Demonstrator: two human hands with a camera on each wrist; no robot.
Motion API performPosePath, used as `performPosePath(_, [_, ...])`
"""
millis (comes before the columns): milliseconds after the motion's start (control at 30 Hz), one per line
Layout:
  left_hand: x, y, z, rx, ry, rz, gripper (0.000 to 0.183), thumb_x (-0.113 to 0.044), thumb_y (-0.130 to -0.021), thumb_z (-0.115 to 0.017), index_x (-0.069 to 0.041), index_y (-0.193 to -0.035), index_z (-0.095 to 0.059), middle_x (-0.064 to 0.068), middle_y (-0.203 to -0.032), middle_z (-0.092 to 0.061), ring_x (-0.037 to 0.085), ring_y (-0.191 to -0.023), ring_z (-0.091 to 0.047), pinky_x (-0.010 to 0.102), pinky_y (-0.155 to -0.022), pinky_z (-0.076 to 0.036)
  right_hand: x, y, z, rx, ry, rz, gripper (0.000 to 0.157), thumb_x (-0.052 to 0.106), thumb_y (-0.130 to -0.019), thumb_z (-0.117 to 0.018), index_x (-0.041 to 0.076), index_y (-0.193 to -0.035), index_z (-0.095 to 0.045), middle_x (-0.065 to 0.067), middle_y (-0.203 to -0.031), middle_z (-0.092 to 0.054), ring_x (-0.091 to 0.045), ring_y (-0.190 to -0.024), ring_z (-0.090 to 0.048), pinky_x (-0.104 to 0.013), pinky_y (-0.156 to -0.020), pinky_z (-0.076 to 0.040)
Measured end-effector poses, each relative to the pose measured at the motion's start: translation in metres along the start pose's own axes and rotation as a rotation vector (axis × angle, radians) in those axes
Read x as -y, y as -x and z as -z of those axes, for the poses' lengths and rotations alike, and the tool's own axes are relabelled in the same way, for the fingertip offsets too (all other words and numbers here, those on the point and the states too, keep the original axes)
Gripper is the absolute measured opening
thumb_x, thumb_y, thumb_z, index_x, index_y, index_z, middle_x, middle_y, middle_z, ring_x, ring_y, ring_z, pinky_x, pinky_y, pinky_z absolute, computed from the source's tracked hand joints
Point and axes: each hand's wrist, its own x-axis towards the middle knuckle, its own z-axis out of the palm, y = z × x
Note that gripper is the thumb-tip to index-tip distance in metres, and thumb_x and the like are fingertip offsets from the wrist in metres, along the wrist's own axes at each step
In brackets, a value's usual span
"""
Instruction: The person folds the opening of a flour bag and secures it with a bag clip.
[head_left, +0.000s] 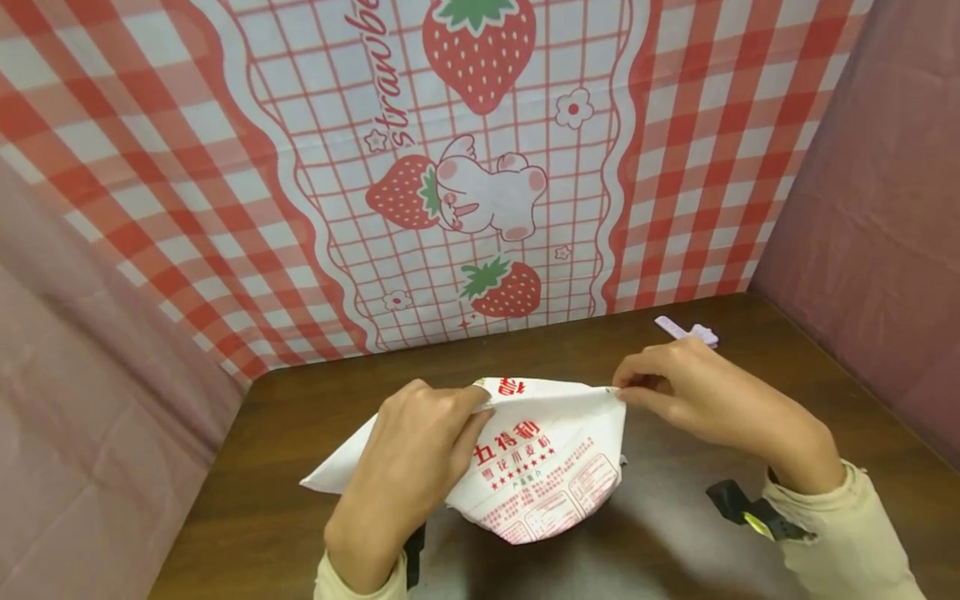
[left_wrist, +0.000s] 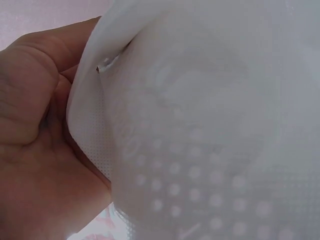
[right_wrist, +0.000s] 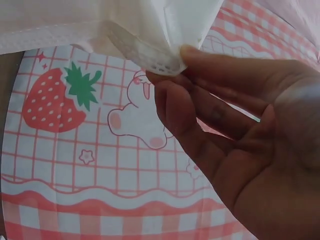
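A white flour bag (head_left: 536,467) with red Chinese print is held over the front middle of the table, its folded top edge uppermost. My left hand (head_left: 420,458) grips that edge near its middle, and a pointed white flap sticks out to the left. The left wrist view shows the left palm (left_wrist: 40,135) against the pale bag (left_wrist: 200,125), with the fingertips hidden behind it. With thumb and fingers, my right hand (head_left: 690,387) pinches the bag's upper right corner. That pinched corner of the bag (right_wrist: 167,62) shows close up in the right wrist view.
A lilac plastic strip with a shaped end (head_left: 686,331) lies at the back right of the brown wooden table (head_left: 247,475). Behind the table hangs a red-and-white checked strawberry cloth (head_left: 697,150). Pink curtains (head_left: 870,208) close off both sides.
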Motion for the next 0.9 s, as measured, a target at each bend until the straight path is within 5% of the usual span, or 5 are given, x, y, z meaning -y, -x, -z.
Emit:
performPosePath(233, [0.0, 0.001, 0.0, -0.019, 0.011, -0.013, 0.021, -0.012, -0.087, -0.075, -0.016, -0.073, -0.061, -0.013, -0.055, -0.05, 0.009, -0.05, -0.046, 0.028, -0.055, -0.04, -0.015, 0.003, 0.012, -0.116, 0.042, 0.024, 0.013, 0.01, -0.086, -0.077, 0.022, -0.092, -0.075, 0.018, -0.085, -0.068, 0.003, -0.069, -0.057, -0.014, -0.062, -0.046])
performPosePath(500, [-0.001, 0.001, -0.001, -0.031, 0.006, -0.015, 0.024, -0.011, -0.086, -0.076, -0.018, -0.07, -0.058, -0.013, -0.053, -0.046, 0.009, -0.049, -0.044, 0.028, -0.054, -0.039, -0.061, 0.01, 0.023, -0.286, 0.231, -0.17, 0.014, 0.016, -0.087, -0.077, 0.012, -0.101, -0.076, 0.001, -0.084, -0.073, -0.009, -0.068, -0.057, -0.026, -0.063, -0.044])
performPosePath(700, [-0.001, 0.001, -0.001, -0.019, 0.008, -0.004, 0.029, -0.011, -0.086, -0.076, -0.019, -0.068, -0.055, -0.014, -0.052, -0.04, 0.008, -0.049, -0.041, 0.028, -0.054, -0.038, -0.11, 0.02, 0.015, -0.183, 0.19, -0.346, 0.03, 0.017, -0.093, -0.07, 0.005, -0.12, -0.066, -0.018, -0.107, -0.071, -0.033, -0.092, -0.067, -0.05, -0.079, -0.048])
performPosePath(900, [-0.001, 0.002, -0.001, -0.008, 0.0, 0.004, 0.025, -0.014, -0.086, -0.076, -0.019, -0.07, -0.058, -0.013, -0.053, -0.047, 0.011, -0.051, -0.045, 0.029, -0.054, -0.039, -0.17, 0.034, -0.011, 0.021, 0.133, -0.402, 0.051, 0.013, -0.095, -0.064, -0.01, -0.137, -0.046, -0.037, -0.128, -0.055, -0.052, -0.115, -0.055, -0.064, -0.095, -0.041])
